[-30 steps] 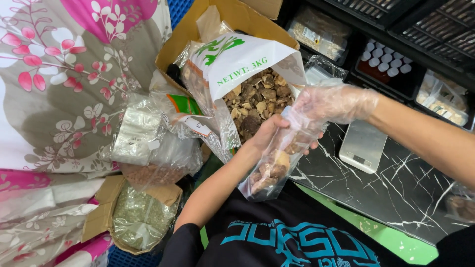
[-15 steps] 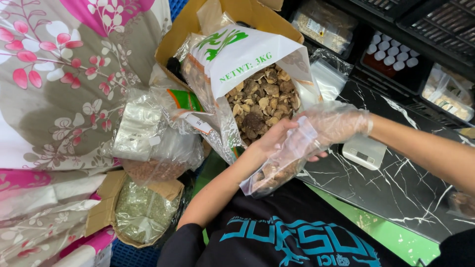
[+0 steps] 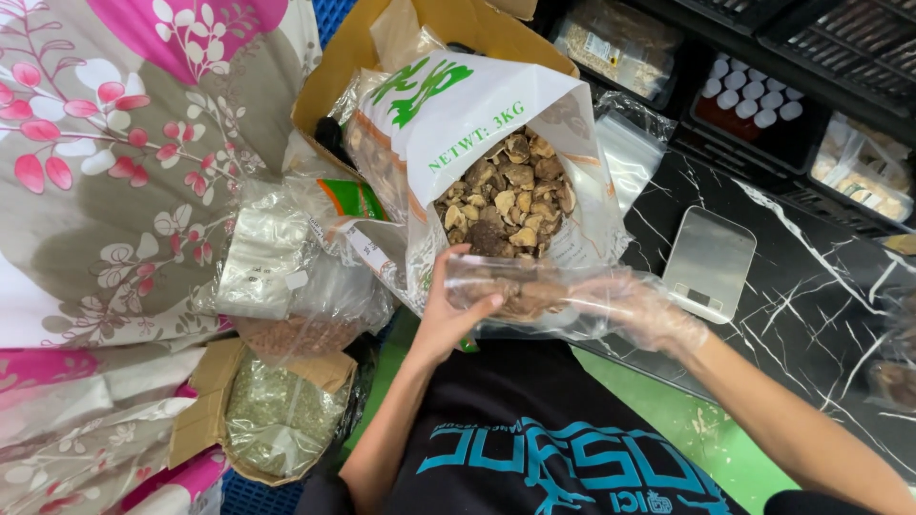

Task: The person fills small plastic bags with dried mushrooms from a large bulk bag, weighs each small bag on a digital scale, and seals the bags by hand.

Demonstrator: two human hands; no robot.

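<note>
My left hand (image 3: 456,310) grips one end of a small clear plastic bag (image 3: 534,291) partly filled with brown dried mushroom pieces. My right hand (image 3: 634,303), inside a thin transparent glove, holds the bag's other end, so it lies level between both hands. Just behind it stands a large white sack (image 3: 468,133) with green print, open at the top and full of dried mushrooms (image 3: 506,195).
The sack sits in a cardboard box (image 3: 353,57). Clear bags of other goods (image 3: 267,257) and a boxed bag of green herbs (image 3: 277,420) lie left. A small silver kitchen scale (image 3: 708,259) rests on the black marbled counter (image 3: 811,315). Black crates (image 3: 763,86) stand behind.
The small bag has swung from hanging downward to lying level in front of the sack. Both hands have shifted with it, and the view has moved closer.
</note>
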